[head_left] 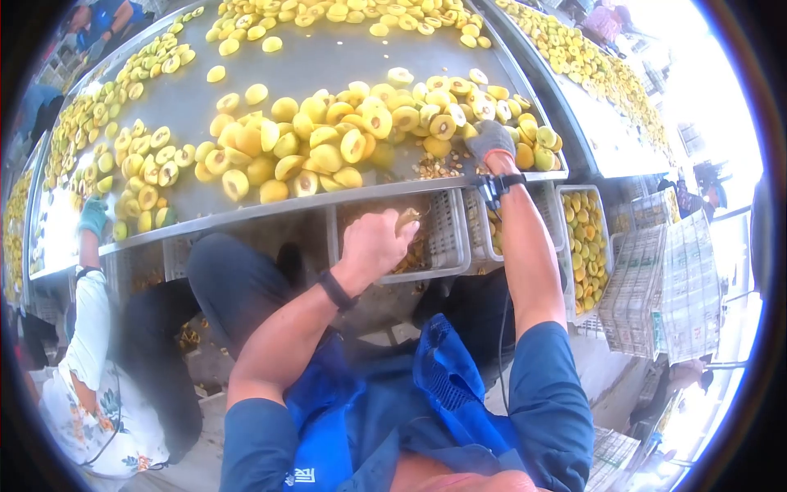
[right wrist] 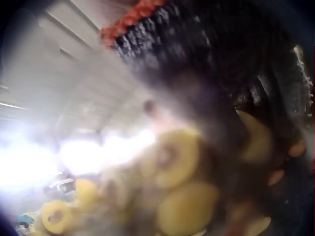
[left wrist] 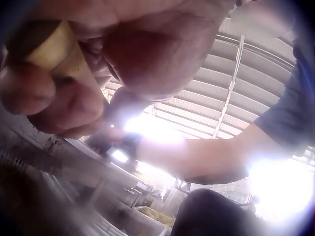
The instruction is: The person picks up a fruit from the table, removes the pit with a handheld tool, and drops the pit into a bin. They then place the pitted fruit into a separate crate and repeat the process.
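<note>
Under a ribbed roof [left wrist: 206,93] with glaring light at its far side, a long metal desk [head_left: 328,57] with a raised rim carries loose heaps of yellow fruit halves [head_left: 375,123], many with their cut faces up. One person, in a blue short-sleeved shirt [head_left: 548,385], sits at the near edge, the two hands well apart. Bare, the left hand [head_left: 373,246] is just off the desk's near rim, above a crate [head_left: 466,254] holding brown scraps; its fingers are curled and, with the thumb, grip a small tan piece [head_left: 407,217], which may be a handle. A dark band [head_left: 336,291] circles that wrist. Over the desk near its right end, the right hand [head_left: 494,141] wears a dark grey glove with an orange cuff and reaches in among the fruit halves, beside a scatter of brown pits [head_left: 438,167]. Close up, blur and shadow hide those fingertips, so whether they pinch a half or only touch the heap cannot be told. Below and to the right stands a second crate [head_left: 605,201] full of yellow-orange fruit, near a stack of pale crates [head_left: 664,287]. At far left, a neighbour's teal glove [head_left: 93,215] rests by more halves.
</note>
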Tool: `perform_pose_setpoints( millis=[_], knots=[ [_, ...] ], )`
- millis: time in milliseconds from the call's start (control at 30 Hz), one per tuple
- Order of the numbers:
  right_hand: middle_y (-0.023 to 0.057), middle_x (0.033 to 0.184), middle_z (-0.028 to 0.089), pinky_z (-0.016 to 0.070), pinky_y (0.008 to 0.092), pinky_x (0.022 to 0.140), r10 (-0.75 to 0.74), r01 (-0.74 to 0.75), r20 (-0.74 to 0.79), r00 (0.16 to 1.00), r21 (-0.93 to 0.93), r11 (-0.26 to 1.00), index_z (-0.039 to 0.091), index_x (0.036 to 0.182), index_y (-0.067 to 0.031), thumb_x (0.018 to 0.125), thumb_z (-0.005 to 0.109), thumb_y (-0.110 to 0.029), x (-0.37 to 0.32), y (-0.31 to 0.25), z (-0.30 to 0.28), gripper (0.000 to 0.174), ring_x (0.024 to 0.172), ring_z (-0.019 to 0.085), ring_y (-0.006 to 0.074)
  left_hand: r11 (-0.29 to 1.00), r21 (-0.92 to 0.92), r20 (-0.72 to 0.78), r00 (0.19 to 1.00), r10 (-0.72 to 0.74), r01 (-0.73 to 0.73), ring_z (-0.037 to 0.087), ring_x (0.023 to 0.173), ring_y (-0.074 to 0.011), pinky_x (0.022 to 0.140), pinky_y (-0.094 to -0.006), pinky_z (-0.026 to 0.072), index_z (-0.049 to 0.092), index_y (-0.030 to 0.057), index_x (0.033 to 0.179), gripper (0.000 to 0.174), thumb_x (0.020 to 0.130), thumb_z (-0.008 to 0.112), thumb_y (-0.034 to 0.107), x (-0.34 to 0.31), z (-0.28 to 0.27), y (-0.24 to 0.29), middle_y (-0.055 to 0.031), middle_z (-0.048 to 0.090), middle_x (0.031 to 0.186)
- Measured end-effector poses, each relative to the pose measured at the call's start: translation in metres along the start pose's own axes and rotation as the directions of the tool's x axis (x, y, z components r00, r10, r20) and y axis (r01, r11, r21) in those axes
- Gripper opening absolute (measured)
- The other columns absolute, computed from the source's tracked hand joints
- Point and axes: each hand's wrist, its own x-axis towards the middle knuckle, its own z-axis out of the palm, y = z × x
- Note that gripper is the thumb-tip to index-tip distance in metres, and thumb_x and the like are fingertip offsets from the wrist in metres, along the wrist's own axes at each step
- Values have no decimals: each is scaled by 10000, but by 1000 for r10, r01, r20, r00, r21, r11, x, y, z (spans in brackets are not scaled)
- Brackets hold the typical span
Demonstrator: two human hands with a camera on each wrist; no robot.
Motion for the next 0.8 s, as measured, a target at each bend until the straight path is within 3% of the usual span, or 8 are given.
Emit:
perform_pose_setpoints(
  millis=[133, 300, 333, 400, 500, 633, 767, 800],
  knots=[
    [170, 1189, 710, 536, 418, 965, -207, 310, -307, 929, 340, 888, 728, 1106, -73, 732, 730, -8, -41, 17, 0, 380, 1128, 672, 345, 954, -298, 28, 1000, -7, 15, 676, 695, -387, 694, -475, 535, 684, -11, 870, 371, 956, 685, 349, 9, -5, -9, -195, 695, 727],
    [130, 1319, 666, 500, 374, 1063, -480, 608, -374, 793, 520, 600, 684, 1185, -27, 744, 589, 178, -117, -21, -17, 496, 1230, 637, 261, 593, -782, 200, 978, -57, 194, 502, 496, -104, 482, -287, 388, 613, 11, 843, 311, 1024, 639, 262, 9, -15, 8, -20, 565, 627],
    [134, 1342, 657, 481, 367, 1082, -452, 519, -280, 847, 621, 588, 662, 1242, -24, 757, 611, 144, -132, -30, -18, 516, 1256, 619, 254, 511, -820, 255, 964, -75, 256, 442, 454, -39, 431, -233, 330, 590, 27, 831, 315, 1047, 621, 255, 7, -15, 10, 17, 524, 610],
    [142, 1386, 638, 443, 353, 1121, -417, 315, -76, 906, 778, 543, 618, 1356, -19, 785, 657, 75, -155, -47, -20, 580, 1307, 585, 241, 481, -837, 222, 966, -136, 260, 449, 448, -62, 424, -242, 351, 607, 11, 906, 258, 1037, 634, 232, 8, -11, 14, 6, 543, 638],
    [133, 1404, 626, 485, 330, 1057, -479, 481, -248, 842, 748, 457, 525, 1477, -28, 778, 686, 47, -173, -64, -17, 721, 1265, 597, 198, 510, -840, 100, 977, -188, 184, 455, 459, -59, 417, -240, 353, 618, 9, 946, 221, 1030, 646, 212, 8, -1, 15, 14, 548, 655],
    [88, 1382, 616, 480, 330, 1063, -387, -77, 46, 921, 995, -66, 469, 1514, 4, 872, 722, -35, -190, -71, -9, 692, 1240, 586, 187, 490, -863, 10, 975, -222, 120, 456, 481, -51, 417, -238, 347, 629, 20, 989, 187, 1023, 657, 202, 2, 6, 22, 29, 541, 665],
    [123, 1368, 628, 489, 346, 1046, -313, 64, -5, 950, 982, 180, 458, 1517, 11, 915, 696, -66, -188, -71, 8, 652, 1222, 597, 204, 406, -904, 52, 976, -212, 136, 460, 518, -40, 447, -236, 359, 632, 28, 1002, 185, 1025, 655, 211, 1, 9, 21, 35, 535, 669],
    [133, 1359, 633, 491, 350, 1042, -306, 118, -41, 951, 965, 235, 458, 1517, 12, 926, 689, -68, -184, -71, 10, 640, 1217, 601, 210, 519, -852, -46, 979, -199, 65, 463, 529, -40, 461, -241, 366, 631, 26, 999, 191, 1029, 647, 214, 1, 9, 21, 34, 540, 670]
  ],
)
